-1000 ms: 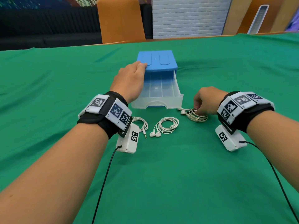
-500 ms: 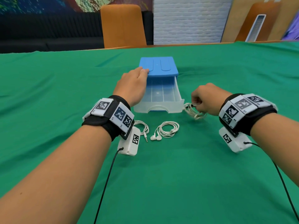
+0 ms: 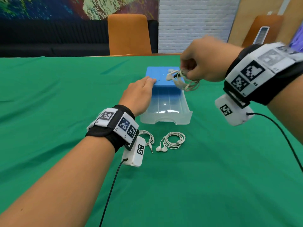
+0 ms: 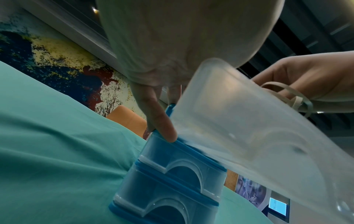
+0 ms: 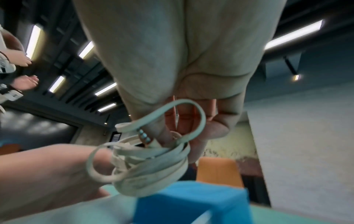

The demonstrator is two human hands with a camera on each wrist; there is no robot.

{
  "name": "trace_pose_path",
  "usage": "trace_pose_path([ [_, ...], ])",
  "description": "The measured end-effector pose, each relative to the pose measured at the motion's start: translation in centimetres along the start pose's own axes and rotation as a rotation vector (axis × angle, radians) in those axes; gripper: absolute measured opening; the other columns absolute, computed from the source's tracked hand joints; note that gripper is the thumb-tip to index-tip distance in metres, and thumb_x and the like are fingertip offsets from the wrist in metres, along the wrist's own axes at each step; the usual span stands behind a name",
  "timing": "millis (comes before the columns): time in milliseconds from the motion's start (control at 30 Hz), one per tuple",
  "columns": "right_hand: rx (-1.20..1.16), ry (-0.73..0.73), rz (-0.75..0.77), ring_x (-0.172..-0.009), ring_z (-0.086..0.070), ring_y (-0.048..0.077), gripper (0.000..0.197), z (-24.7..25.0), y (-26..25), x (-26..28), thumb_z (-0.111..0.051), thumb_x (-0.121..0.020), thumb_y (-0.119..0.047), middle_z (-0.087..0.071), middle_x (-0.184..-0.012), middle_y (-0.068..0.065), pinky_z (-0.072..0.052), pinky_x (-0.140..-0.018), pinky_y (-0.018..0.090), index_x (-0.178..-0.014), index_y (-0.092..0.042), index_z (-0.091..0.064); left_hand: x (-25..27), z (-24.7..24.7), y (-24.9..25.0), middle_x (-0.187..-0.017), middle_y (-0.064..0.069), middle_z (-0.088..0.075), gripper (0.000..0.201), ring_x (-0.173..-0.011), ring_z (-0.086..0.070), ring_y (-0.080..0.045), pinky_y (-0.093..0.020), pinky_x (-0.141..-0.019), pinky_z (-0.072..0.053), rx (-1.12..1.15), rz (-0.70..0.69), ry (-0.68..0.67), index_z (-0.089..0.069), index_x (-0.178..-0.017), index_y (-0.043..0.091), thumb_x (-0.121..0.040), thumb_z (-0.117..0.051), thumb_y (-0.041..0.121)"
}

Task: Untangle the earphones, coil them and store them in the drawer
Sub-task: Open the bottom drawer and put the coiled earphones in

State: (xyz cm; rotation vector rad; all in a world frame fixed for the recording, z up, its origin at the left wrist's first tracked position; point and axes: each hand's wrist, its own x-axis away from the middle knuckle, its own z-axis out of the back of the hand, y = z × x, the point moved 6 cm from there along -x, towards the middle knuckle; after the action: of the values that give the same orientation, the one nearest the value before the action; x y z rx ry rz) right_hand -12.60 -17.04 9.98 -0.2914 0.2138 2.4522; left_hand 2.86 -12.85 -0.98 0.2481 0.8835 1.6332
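Right hand [image 3: 205, 63] raised, pinching coiled earphones [image 3: 183, 79] — left hand [image 3: 139, 94] flat on drawer unit [image 3: 161, 79].

I see the open drawer [image 3: 165, 110] clear from above. My left hand [image 3: 137, 95] lines its left side, and two coils [image 3: 173, 140] lie on the cloth [image 3: 213, 177] just before it.

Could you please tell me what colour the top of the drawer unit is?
The drawer unit's top is blue; the head view shows it best.
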Motion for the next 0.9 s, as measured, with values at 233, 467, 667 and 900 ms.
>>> trace_pose_path([
  [233, 0.012, -0.217, 0.026, -0.079, -0.053, 0.021, 0.012, -7.2, -3.9, -1.2, -0.066, -0.085, -0.009, -0.055, -0.072, -0.008, -0.041, -0.072, 0.027, -0.084, -0.020, -0.064, 0.4, 0.3, 0.3, -0.152, -0.004, -0.048, 0.070, -0.139, -0.042, -0.023, -0.039, -0.112, -0.031, 0.027, -0.003, -0.017, -0.059, -0.136, 0.021, -0.086, -0.016, 0.044],
  [467, -0.022, -0.176, -0.021, -0.088, -0.064, 0.027, 0.009, -7.7, -3.7, -1.5, -0.076, -0.084, -0.025, -0.065, -0.093, 0.006, -0.053, -0.075, 0.034, -0.090, -0.022, -0.070, 0.3, 0.4, 0.1, -0.148, -0.003, -0.051, 0.069, -0.137, -0.043, -0.023, -0.039, -0.110, -0.032, 0.045, 0.014, -0.027, -0.058, -0.136, 0.022, -0.087, -0.016, 0.046],
  [667, -0.190, -0.116, -0.011, -0.083, -0.063, 0.015, 0.015, -6.4, -2.9, -0.7, -0.076, -0.085, -0.024, -0.067, -0.084, -0.005, -0.052, -0.083, 0.029, -0.099, -0.017, -0.075, 0.2, 0.2, 0.0, -0.148, -0.004, -0.051, 0.069, -0.136, -0.043, -0.024, -0.040, -0.109, -0.032, 0.020, 0.018, -0.037, -0.057, -0.138, 0.024, -0.088, -0.015, 0.046],
  [900, -0.324, 0.011, -0.036, -0.126, -0.050, 0.019, 0.067, -5.3, -0.7, 2.3, -0.067, -0.083, -0.058, -0.052, -0.137, 0.000, -0.038, -0.105, 0.036, -0.140, -0.027, -0.051, 0.4, 0.3, 0.0, -0.157, 0.002, -0.040, 0.065, -0.143, -0.036, -0.021, -0.039, -0.114, -0.027, -0.006, 0.012, -0.044, -0.050, -0.145, 0.028, -0.093, -0.015, 0.046],
])
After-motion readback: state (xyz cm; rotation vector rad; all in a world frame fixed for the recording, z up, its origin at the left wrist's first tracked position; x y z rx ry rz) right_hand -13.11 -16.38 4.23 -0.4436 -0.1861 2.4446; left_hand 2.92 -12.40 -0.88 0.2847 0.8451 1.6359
